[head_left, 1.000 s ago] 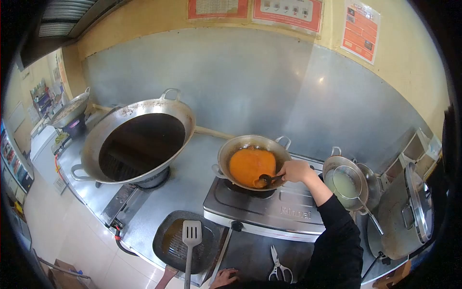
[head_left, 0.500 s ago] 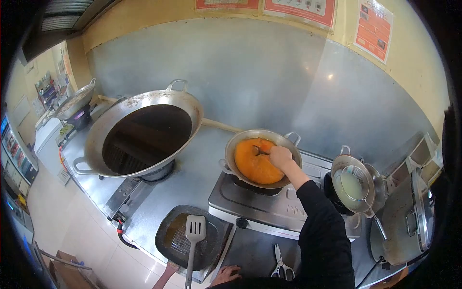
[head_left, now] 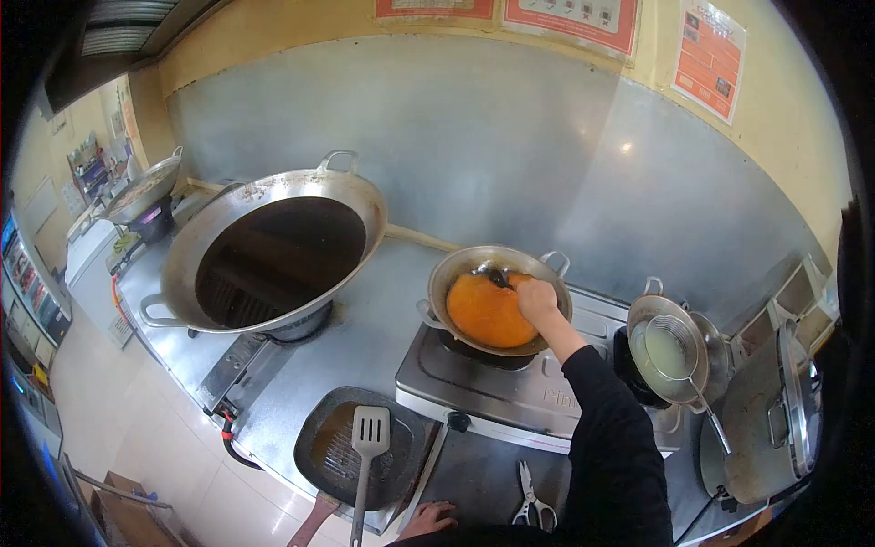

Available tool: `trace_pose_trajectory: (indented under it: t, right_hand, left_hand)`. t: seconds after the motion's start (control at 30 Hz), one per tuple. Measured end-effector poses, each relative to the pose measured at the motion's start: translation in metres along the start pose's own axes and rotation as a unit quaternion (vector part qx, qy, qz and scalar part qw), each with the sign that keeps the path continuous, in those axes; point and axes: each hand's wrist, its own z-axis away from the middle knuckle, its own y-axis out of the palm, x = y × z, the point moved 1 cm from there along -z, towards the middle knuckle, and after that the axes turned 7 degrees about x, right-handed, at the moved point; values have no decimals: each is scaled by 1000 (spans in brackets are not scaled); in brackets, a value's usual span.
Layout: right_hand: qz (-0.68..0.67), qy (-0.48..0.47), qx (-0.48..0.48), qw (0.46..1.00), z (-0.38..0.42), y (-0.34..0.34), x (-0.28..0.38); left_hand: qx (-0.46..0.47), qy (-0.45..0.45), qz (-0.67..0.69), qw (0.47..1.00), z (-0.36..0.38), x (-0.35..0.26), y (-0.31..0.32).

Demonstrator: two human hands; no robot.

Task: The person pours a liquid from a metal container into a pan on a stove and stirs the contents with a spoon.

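Ladle [head_left: 498, 277] moved: a second ago its head was at 5 o'clock in the wok [head_left: 437, 287], now at 12, with the right hand [head_left: 538, 301] over the wok's 3 o'clock side; the orange food [head_left: 488, 314] has pulled off the far wall, leaving a dark strip there. Food is in the wok, wok on the stove [head_left: 492, 392]. Right fingers curled round the ladle handle. Left hand [head_left: 428, 520] at the bottom edge, can't tell if its fingers are spread or together. Count, clock from the wok: 1 big wok [head_left: 187, 264] of dark liquid between 9 and 10; 1 grill pan [head_left: 401, 465] between 7 and 8 with 1 slotted spatula [head_left: 371, 433] across it; 1 pair of scissors [head_left: 530, 506] near 6; 1 strainer [head_left: 670, 346] on 1 smaller pan [head_left: 643, 314] between 3 and 4; 1 lidded pot [head_left: 747, 456] at 4. Right hand covers most of the ladle handle; spatula handle cut off at the bottom; can't tell if strainer mesh dips into the pale liquid.
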Motion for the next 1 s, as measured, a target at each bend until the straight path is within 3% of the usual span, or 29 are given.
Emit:
trace_pose_trajectory:
  t: [0.13, 0.23, 0.43, 0.53, 0.87, 1.0]
  right_hand:
    - [-7, -23, 13, 1000, 15, 5, -3]
    - [-32, -47, 13, 998, 29, 6, -5]
    - [-47, -83, 41, 995, 58, -12, -5]
    - [-49, -96, 59, 992, 67, -16, -9]
    - [-66, -57, 187, 979, 84, -42, -33]
    - [-104, -109, 222, 963, 88, -77, -41]
  left_hand:
    - [-11, -63, 110, 992, -3, -8, -8]
    - [-4, 5, -13, 1000, -1, -7, -10]
    - [-11, -70, 76, 995, -3, -2, 4]
    - [-20, 15, -18, 1000, 1, -9, -8]
    - [-25, -14, 12, 1000, -1, -22, -19]
    - [-37, -6, 21, 999, 0, -14, -10]
